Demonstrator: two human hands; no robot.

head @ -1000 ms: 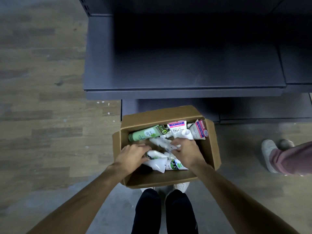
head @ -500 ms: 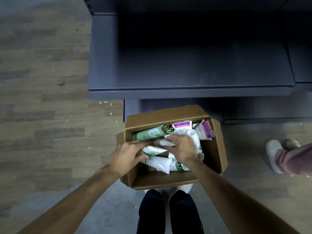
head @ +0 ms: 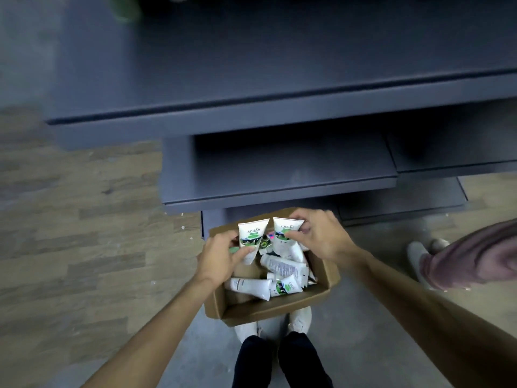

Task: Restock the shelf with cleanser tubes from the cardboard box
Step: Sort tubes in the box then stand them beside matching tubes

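A dark grey metal shelf unit [head: 279, 88] fills the upper part of the view, its tiers stepping down toward the floor; the top tier carries a blurred green item [head: 126, 8] at its far left corner. Wood-pattern flooring [head: 70, 233] runs along the left, giving way to grey concrete floor [head: 363, 331] under the person. Below the lowest tier sits an open cardboard box [head: 268, 309], just ahead of the person's white shoes [head: 300, 320] and dark trouser legs [head: 279, 362]. Several white cleanser tubes [head: 277, 281] lie jumbled inside the box. At the right edge stands another person's leg in a pinkish trouser [head: 472, 256] above a white shoe [head: 416, 256].

Over the box, the left hand [head: 221, 257] curls its fingers and thumb round 1 white tube with a green label [head: 251, 242], crimped end up. The right hand [head: 319, 236] pinches a 2nd matching tube [head: 285, 238] just beside it, also crimped end up. The 2 raised tubes stand close together, their top corners nearly touching.
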